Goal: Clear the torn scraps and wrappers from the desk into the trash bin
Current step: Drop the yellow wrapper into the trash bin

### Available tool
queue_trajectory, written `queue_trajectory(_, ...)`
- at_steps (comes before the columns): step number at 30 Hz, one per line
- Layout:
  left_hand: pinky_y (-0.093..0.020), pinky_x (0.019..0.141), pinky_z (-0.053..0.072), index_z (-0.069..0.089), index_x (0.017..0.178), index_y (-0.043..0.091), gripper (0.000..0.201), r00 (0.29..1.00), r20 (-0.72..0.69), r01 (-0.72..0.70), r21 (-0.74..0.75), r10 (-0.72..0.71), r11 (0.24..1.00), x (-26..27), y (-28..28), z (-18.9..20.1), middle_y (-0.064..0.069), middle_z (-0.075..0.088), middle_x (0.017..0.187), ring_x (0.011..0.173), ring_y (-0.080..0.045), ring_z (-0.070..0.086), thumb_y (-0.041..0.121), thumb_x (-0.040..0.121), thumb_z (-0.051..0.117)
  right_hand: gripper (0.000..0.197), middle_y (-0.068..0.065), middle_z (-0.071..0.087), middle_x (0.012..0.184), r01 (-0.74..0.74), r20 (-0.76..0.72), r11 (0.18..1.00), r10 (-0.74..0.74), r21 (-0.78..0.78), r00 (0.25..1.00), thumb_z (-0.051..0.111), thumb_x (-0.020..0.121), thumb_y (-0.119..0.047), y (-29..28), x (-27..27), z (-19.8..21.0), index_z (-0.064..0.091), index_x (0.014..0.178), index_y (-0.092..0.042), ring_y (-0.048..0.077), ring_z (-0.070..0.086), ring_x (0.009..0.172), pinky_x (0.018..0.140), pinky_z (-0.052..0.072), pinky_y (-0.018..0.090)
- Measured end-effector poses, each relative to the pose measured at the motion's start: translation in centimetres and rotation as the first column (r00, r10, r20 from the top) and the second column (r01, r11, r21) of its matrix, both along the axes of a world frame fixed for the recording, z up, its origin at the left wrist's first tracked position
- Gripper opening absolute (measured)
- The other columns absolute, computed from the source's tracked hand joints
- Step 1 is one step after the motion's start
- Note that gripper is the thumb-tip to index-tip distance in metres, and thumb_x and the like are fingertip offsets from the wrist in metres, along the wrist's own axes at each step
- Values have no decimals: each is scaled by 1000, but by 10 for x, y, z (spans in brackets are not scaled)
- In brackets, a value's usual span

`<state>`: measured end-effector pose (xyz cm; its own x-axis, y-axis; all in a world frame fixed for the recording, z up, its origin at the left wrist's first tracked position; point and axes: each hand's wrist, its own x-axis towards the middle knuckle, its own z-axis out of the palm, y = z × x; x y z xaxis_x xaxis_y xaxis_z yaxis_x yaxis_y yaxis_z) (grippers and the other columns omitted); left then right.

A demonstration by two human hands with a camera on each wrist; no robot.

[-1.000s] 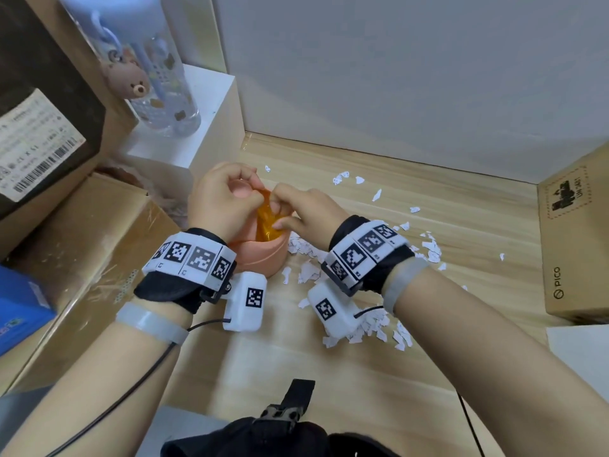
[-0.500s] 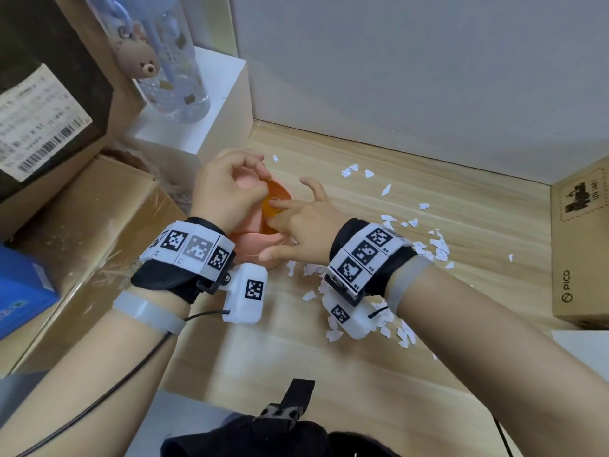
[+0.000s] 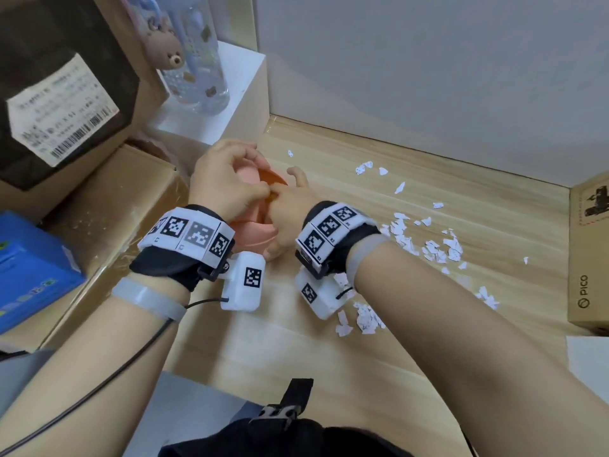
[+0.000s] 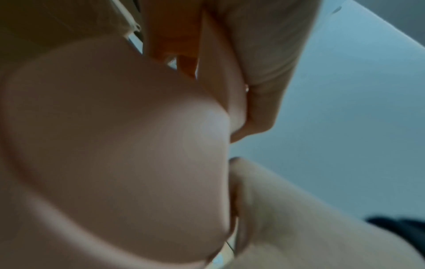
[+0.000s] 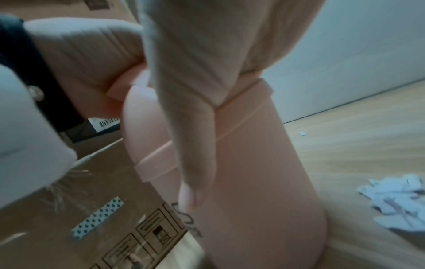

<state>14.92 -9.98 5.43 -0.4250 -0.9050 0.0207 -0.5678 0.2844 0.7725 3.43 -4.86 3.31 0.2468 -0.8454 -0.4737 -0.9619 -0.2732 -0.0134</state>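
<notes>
The light wooden counter (image 3: 379,357) carries a pink trash bin (image 3: 253,234) under both grips, torn white paper scraps (image 3: 425,239) scattered right of them, and a PICO carton (image 3: 590,258) beyond those.

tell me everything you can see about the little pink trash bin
The pink trash bin is small, smooth and matte, plastic by the look, with rounded walls and a raised band below the rim. It stands upright on the wooden desk beside a taped cardboard box. Something orange shows at its mouth. The left hand is curled over the top; the right hand lies against its side, one finger hanging down the wall.
</notes>
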Motion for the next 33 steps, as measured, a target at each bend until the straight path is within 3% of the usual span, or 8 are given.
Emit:
queue_trajectory(4, -19, 89, 34, 63, 74, 29, 26, 997, 2, -76, -104, 77, 992, 13, 1, 3, 9, 59, 110, 101, -8, 53, 11, 57, 70, 39, -3, 60, 120, 326, 554, 882, -93, -340, 827, 71, 69, -38, 29, -17, -17, 64, 106, -27, 18, 42, 126, 100, 11, 38)
queue_trajectory(7, -17, 88, 30, 66, 82, 24, 25, 997, 48, -54, -139, 62, 989, 24, -2, 4, 2, 58, 117, 104, -10, 51, 9, 63, 73, 45, 1, 53, 126, 679, 758, 689, -294, -254, 582, 68, 75, -30, 53, -36, -31, 55, 118, -27, 20, 43, 123, 102, 23, 38)
queue_trajectory(13, -43, 99, 27, 64, 93, 25, 23, 973, 215, -9, -333, 85, 943, 19, 12, 18, 2, 55, 123, 120, -24, 44, 32, 71, 68, 49, 4, 38, 141, 903, 638, 414, -727, 115, 252, 63, 81, -28, 111, -80, -93, 46, 126, -22, 24, 36, 131, 109, 29, 46)
queue_trajectory(16, -35, 95, 32, 64, 90, 21, 16, 999, 5, 47, -430, -50, 902, -10, 37, 26, 5, 60, 113, 111, -15, 51, 26, 75, 61, 52, 3, 28, 149, 955, 631, 280, -760, 102, 156, 64, 80, -25, 140, -99, -96, 45, 128, -21, 23, 27, 137, 113, 21, 47)
queue_trajectory(19, -21, 98, 34, 61, 94, 21, 14, 942, -233, 188, -225, -241, 956, -51, 65, 7, 7, 57, 114, 106, 1, 51, 18, 81, 58, 55, 5, 24, 150, 985, 653, 167, -751, 43, 99, 66, 78, -21, 169, -123, -93, 45, 129, -17, 24, 22, 139, 113, 20, 43)
queue_trajectory(22, -26, 109, 29, 52, 118, 29, 32, 959, -235, 199, 166, -157, 966, -74, 80, -49, 6, 49, 133, 122, -1, 42, 23, 87, 54, 60, 7, 17, 153, 999, 627, 39, -779, 1, 30, 67, 76, -20, 200, -154, -95, 44, 131, -15, 26, 16, 141, 114, 20, 43)
queue_trajectory(28, -47, 116, -11, 10, 145, 32, 57, 949, 297, -14, 378, -107, 926, -86, 96, -136, 2, -7, 158, 145, -17, -14, 38, 94, 35, 78, 3, -6, 157, 953, 534, -224, -791, 203, -300, 60, 79, -28, 276, -220, -107, 19, 144, -21, 24, -4, 144, 118, 7, 48)
queue_trajectory(33, -48, 111, -19, -5, 145, 33, 57, 873, 348, 183, 414, -341, 892, -139, 118, -143, 5, -18, 156, 142, -12, -20, 43, 96, 23, 77, 2, -28, 151, 969, 315, 140, -946, 202, 71, 32, 90, -54, 251, -204, -124, -15, 142, -21, 21, -26, 139, 112, -18, 45)
